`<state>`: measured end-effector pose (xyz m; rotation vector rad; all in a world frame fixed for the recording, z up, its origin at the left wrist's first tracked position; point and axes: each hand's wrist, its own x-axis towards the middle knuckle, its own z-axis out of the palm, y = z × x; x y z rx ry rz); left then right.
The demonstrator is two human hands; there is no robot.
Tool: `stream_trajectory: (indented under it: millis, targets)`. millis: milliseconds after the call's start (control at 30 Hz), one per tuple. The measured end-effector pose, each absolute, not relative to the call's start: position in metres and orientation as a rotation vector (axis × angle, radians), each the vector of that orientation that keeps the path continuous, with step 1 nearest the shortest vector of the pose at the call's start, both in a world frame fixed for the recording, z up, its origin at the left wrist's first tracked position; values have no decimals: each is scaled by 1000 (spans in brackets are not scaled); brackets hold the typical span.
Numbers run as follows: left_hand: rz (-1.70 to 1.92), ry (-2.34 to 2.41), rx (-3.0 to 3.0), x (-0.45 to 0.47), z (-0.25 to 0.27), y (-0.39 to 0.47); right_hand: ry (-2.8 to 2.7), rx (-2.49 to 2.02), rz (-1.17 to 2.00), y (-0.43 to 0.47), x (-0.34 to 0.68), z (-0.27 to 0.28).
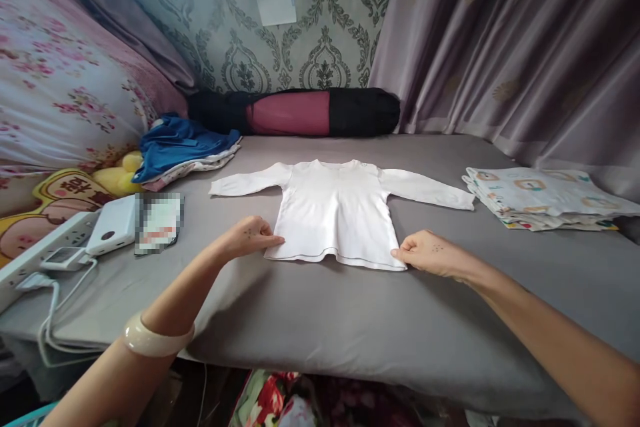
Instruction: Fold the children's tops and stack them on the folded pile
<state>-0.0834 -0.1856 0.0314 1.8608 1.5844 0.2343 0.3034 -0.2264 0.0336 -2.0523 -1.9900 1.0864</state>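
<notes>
A small white long-sleeved shirt [333, 207] lies spread on a grey covered surface [320, 320], its sleeves stretched out to both sides and its hem toward me. A raised fold runs up from the middle of the hem. My left hand [250, 237] pinches the shirt near its lower left corner, thumb and fingers closed on the cloth. At the lower right corner my right hand [430, 253] grips the hem in the same way. A pale bangle [157, 337] circles my left forearm.
Folded patterned cloths [545, 197] lie at the right. Blue clothing [185, 143] tops a pile at the back left. A power strip [45, 253], white charger block [115, 223], cables and a blurred flat item [159, 223] sit left. A black-and-maroon roll [295, 112] lines the wall.
</notes>
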Motion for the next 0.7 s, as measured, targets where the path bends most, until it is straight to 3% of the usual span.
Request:
stream_trajectory:
  millis: [200,433,600,700]
  targets:
    - [149,1655,1822,-95,35,-186,-1989,-2016,1161,-223,318,30]
    - [46,1698,1958,-99,37,-180,-2165,-2099,940,-224,319,36]
    - [403,1519,2436,-62,34,-165,-2280,-2104,261,-211,285,50]
    - [573,1270,2570,-8,19,-155,-2396,-1877,56,-195,242,40]
